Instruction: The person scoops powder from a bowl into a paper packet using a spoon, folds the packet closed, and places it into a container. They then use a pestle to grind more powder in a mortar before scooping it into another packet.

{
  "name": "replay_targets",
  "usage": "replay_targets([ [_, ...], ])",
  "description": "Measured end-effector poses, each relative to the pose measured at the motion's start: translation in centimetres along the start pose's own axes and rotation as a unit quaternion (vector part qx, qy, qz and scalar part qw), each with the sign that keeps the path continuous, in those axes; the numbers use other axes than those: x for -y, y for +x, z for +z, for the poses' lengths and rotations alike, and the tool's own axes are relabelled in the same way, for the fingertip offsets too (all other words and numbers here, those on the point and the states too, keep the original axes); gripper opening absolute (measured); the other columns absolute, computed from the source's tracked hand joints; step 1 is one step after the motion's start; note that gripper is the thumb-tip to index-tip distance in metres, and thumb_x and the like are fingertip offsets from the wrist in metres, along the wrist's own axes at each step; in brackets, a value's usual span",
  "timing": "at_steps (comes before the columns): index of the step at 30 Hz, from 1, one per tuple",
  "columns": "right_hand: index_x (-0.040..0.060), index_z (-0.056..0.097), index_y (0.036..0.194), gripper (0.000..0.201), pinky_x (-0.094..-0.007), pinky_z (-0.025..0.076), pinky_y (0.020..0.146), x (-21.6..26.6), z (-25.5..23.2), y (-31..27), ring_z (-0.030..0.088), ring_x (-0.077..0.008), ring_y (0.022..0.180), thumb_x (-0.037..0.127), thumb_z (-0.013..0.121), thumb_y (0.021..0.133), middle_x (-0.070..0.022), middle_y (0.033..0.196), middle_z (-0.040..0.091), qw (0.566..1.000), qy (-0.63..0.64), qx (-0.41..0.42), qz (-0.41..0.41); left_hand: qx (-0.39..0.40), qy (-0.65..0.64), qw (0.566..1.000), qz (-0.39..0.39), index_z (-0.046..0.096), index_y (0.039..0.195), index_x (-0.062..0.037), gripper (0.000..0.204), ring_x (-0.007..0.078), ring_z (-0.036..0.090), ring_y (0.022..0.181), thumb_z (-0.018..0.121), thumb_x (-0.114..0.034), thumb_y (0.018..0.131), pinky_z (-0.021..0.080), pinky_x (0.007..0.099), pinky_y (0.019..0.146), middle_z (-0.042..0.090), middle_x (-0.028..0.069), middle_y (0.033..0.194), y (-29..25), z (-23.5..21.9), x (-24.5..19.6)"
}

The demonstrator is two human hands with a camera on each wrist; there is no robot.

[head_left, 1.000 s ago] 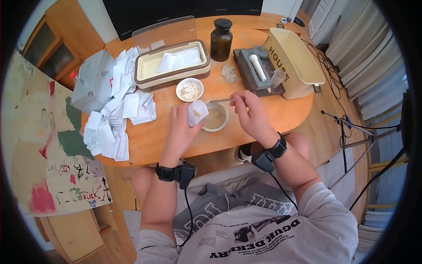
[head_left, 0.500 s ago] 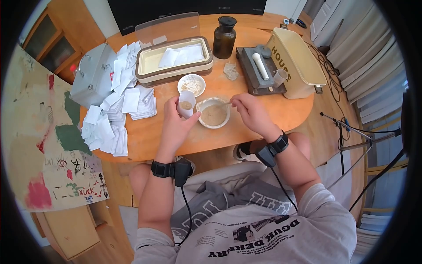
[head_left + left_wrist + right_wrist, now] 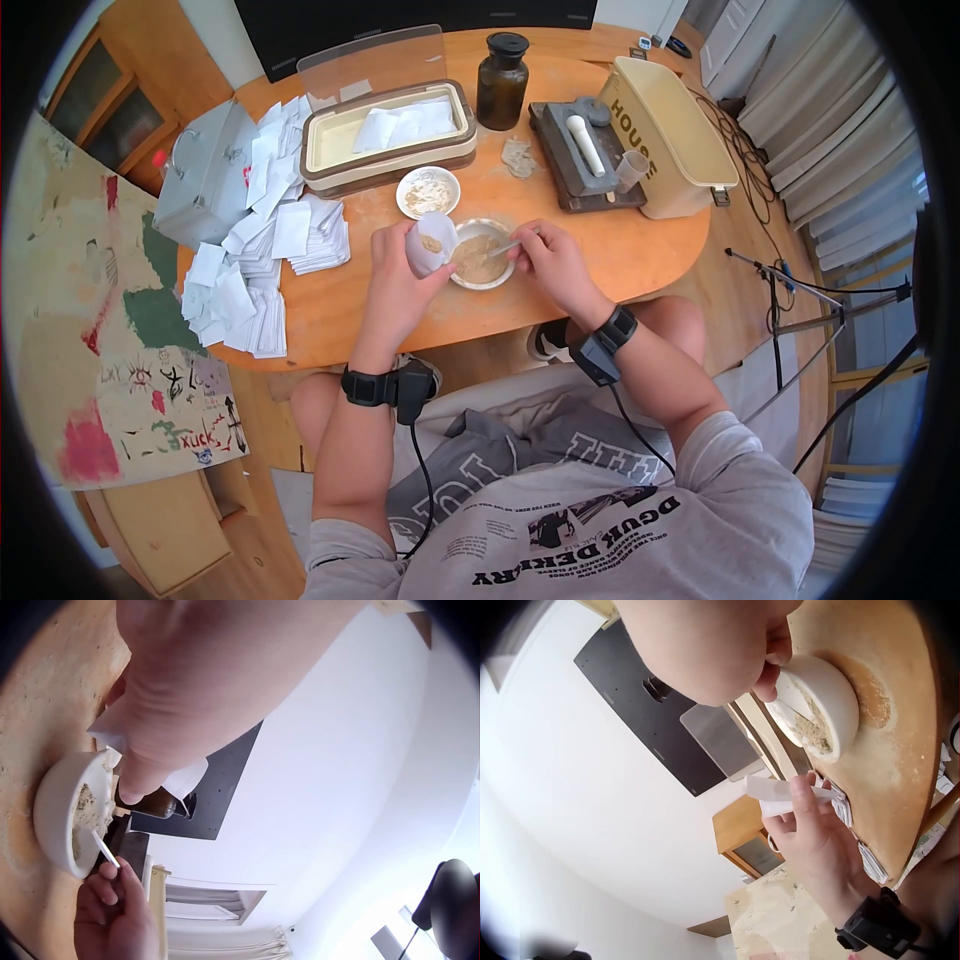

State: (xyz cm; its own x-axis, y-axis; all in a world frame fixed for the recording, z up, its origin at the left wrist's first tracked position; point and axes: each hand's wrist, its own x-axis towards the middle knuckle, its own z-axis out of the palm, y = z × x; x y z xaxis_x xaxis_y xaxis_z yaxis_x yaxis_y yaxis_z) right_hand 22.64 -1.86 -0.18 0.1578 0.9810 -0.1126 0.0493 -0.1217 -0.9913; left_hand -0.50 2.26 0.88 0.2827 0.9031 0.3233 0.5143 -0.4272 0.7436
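Note:
The left hand (image 3: 400, 285) holds an open white paper packet (image 3: 428, 238) with some tan powder inside, at the left rim of a white bowl (image 3: 484, 283). Tan powder (image 3: 475, 262) lies in that bowl. From the right, the right hand (image 3: 556, 268) pinches the handle of a small spoon (image 3: 503, 248), its far end down in the powder. In the left wrist view the spoon (image 3: 106, 850) slants into the bowl (image 3: 54, 814). The right wrist view shows the packet (image 3: 780, 796) between the left thumb and fingers.
Behind stand a small bowl of white powder (image 3: 428, 178), a cream box with packets (image 3: 318, 165), a dark jar (image 3: 502, 85), and a grey device (image 3: 560, 165) carrying a white pestle (image 3: 583, 143). Packet piles (image 3: 322, 240) and a metal case (image 3: 205, 185) are left, a cream bin (image 3: 690, 150) right.
The spoon has gone from above the packet down into the bowl's powder, and the right hand has shifted slightly left and lower. The packet remains in the left hand, beside the bowl.

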Motion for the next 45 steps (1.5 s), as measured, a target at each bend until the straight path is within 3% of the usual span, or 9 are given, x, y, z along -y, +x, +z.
replay_targets([
  [14, -0.0005, 0.062, 0.102, 0.019, -0.0207, 0.044, 0.056, 4.3, -1.2, 1.1, 0.054, -0.005, 0.065, 0.014, 0.05, 0.104, -0.005, 0.083, 0.067, 0.99, 0.128, -0.054, -0.04, 0.041, 0.002, 0.999, -0.006, 0.049, 0.127, -0.0011, 0.064, 0.0353, 0.052, 0.113, 0.084, -0.016, 0.075, 0.045, 0.0406, 0.099, 0.05, 0.0176, 0.119, -0.1, 0.3, -1.1],
  [17, -0.0013, 0.063, 0.103, 0.016, -0.0267, 0.05, 0.061, 4.8, 0.4, -0.4, 0.062, -0.0129, 0.07, 0.011, 0.053, 0.102, -0.0086, 0.084, 0.068, 0.987, -0.047, -0.04, -0.147, 0.048, -0.002, 0.999, -0.004, 0.049, 0.127, -0.0008, 0.064, 0.0356, 0.051, 0.113, 0.084, -0.016, 0.075, 0.044, 0.0409, 0.099, 0.05, 0.0177, 0.119, 0.0, 0.5, -1.4],
  [19, -0.0016, 0.064, 0.103, 0.012, -0.033, 0.053, 0.068, 5.1, 0.9, -1.1, 0.068, -0.0235, 0.077, 0.007, 0.057, 0.099, -0.0129, 0.086, 0.069, 0.918, -0.208, -0.023, -0.338, 0.049, -0.004, 0.999, -0.008, 0.049, 0.127, -0.0005, 0.064, 0.0359, 0.051, 0.113, 0.083, -0.016, 0.075, 0.044, 0.0411, 0.1, 0.049, 0.0178, 0.119, 0.0, 0.5, -1.3],
  [25, -0.0002, 0.064, 0.103, 0.01, -0.037, 0.054, 0.072, 4.4, -1.0, -1.2, 0.067, -0.0333, 0.081, 0.006, 0.059, 0.096, -0.0168, 0.089, 0.067, 0.923, -0.253, -0.073, -0.281, -0.024, -0.012, 0.999, -0.038, 0.045, 0.128, -0.0006, 0.063, 0.0286, 0.055, 0.111, 0.082, -0.012, 0.079, 0.05, 0.0383, 0.094, 0.051, 0.0156, 0.121, 0.2, 1.5, 0.8],
  [27, 0.0, 0.065, 0.103, 0.01, -0.0382, 0.054, 0.074, 2.9, -1.2, -0.4, 0.066, -0.035, 0.083, 0.006, 0.06, 0.096, -0.0175, 0.09, 0.067, 0.917, -0.275, -0.04, -0.287, -0.076, -0.294, 0.948, -0.099, 0.041, 0.129, -0.003, 0.061, 0.0194, 0.056, 0.108, 0.08, -0.007, 0.083, 0.052, 0.0335, 0.089, 0.053, 0.0105, 0.119, 0.5, 1.7, 1.1],
  [30, 0.0001, 0.065, 0.103, 0.012, -0.0402, 0.053, 0.075, 2.0, -0.6, -0.2, 0.065, -0.0373, 0.085, 0.008, 0.061, 0.096, -0.0185, 0.091, 0.067, 0.908, -0.29, 0.005, -0.303, -0.075, -0.346, 0.928, -0.112, 0.037, 0.13, -0.0048, 0.06, 0.0136, 0.056, 0.106, 0.077, -0.003, 0.085, 0.051, 0.0295, 0.089, 0.053, 0.0071, 0.117, 0.6, 1.1, 0.0],
  [38, 0.0, 0.066, 0.1, 0.013, -0.0415, 0.053, 0.077, 4.4, -1.7, -1.4, 0.065, -0.0366, 0.086, 0.01, 0.06, 0.096, -0.0181, 0.09, 0.066, 0.939, -0.243, 0.066, -0.235, -0.051, -0.309, 0.944, -0.098, 0.037, 0.13, -0.003, 0.06, 0.0152, 0.056, 0.11, 0.077, -0.004, 0.085, 0.05, 0.0297, 0.093, 0.053, 0.01, 0.12, 0.5, 1.2, 0.8],
  [42, 0.0002, 0.066, 0.1, 0.012, -0.0418, 0.052, 0.076, 4.4, -1.7, -1.7, 0.065, -0.036, 0.087, 0.009, 0.059, 0.096, -0.0178, 0.09, 0.066, 0.901, -0.313, 0.127, -0.273, -0.04, -0.272, 0.957, -0.091, 0.039, 0.131, 0.0005, 0.065, 0.0225, 0.054, 0.116, 0.081, -0.012, 0.082, 0.05, 0.0375, 0.099, 0.046, 0.0155, 0.128, 0.4, 1.1, 0.9],
  [45, 0.0002, 0.066, 0.1, 0.011, -0.0415, 0.052, 0.075, 3.4, -1.3, -1.3, 0.065, -0.0363, 0.086, 0.008, 0.059, 0.096, -0.018, 0.091, 0.066, 0.892, -0.323, 0.101, -0.301, -0.038, -0.231, 0.969, -0.08, 0.038, 0.13, -0.0011, 0.061, 0.0179, 0.054, 0.116, 0.078, -0.005, 0.084, 0.049, 0.0331, 0.099, 0.049, 0.0129, 0.126, 0.4, 1.2, 0.6],
])
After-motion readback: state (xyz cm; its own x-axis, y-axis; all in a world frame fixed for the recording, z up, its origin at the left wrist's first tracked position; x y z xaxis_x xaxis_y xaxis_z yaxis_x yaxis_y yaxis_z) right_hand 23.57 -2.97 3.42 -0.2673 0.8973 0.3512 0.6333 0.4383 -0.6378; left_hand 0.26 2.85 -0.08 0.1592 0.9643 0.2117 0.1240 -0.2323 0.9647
